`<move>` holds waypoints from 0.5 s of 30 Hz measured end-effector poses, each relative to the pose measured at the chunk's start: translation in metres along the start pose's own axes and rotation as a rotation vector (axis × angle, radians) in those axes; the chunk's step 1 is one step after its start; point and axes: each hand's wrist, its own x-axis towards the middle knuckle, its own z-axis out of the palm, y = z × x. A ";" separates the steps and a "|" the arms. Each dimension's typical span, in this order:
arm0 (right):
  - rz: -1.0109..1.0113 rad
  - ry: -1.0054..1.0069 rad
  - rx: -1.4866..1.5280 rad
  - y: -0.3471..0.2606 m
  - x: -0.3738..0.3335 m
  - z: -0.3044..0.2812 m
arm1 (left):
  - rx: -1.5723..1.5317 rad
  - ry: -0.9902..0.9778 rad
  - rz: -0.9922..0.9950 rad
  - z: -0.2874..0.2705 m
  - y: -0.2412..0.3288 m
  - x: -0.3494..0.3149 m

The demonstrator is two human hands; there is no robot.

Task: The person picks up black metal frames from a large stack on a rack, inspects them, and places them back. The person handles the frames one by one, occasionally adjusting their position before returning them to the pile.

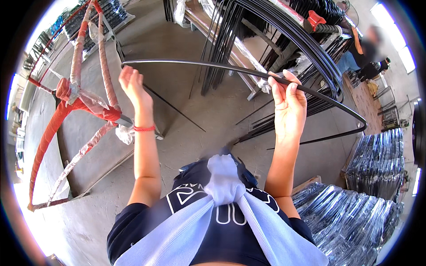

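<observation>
Apparently for balance, my right hand [289, 96] pinches a slim, bent, glossy black metal rod [199, 63] in mid-air. My left hand [132, 83] curls by its left bend; I cannot tell if it grips.

We hold our 2 arms out in front of our torso, well apart, elbows bent. Our left forearm [145, 153] points almost straight ahead, and our left hand [132, 84] tips leftward beyond the wrist, fingers close together and curled; we cannot tell how tightly they close. Our right forearm [285, 155] also points ahead, leaning slightly outward. Our right hand [288, 97] turns its palm up toward our head, the thumb and bent fingers meeting in a light pinch grip.
</observation>
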 end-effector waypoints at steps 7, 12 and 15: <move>-0.060 0.045 -0.089 0.009 0.038 -0.013 | -0.423 -0.716 -0.497 0.069 -0.019 -0.035; -0.125 0.044 -0.179 0.000 0.081 -0.022 | -0.483 -0.767 -0.369 0.126 -0.039 -0.016; -0.143 0.070 -0.133 -0.003 0.109 -0.034 | -0.567 -0.840 -0.407 0.163 -0.057 0.002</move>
